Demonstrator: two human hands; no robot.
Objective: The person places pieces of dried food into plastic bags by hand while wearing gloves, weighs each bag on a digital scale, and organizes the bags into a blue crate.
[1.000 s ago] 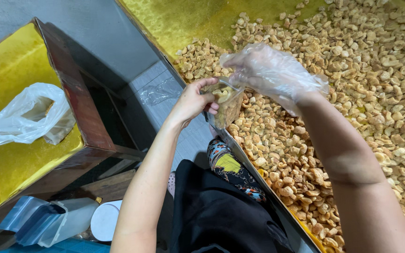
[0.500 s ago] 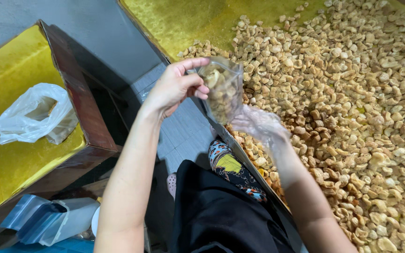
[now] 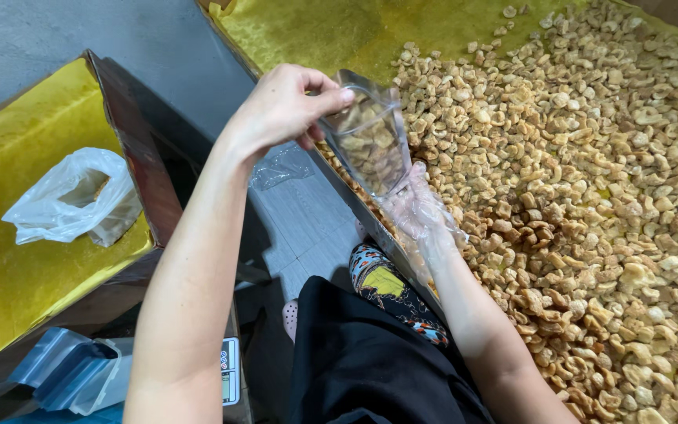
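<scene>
The gloved right hand [image 3: 417, 208] has dropped beneath the raised clear bag [image 3: 370, 141].

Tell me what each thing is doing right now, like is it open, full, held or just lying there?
Left hand: bare, pinching the rim of the clear pouch.
Clear pouch: held up, mouth open, partly filled with snack pieces.
Right hand: in a thin plastic glove, under the pouch's bottom.
Fried snack pieces: loose, spread in a heap on the yellow cloth.
White plastic bag: crumpled, lying on the other yellow surface, mouth open.
</scene>
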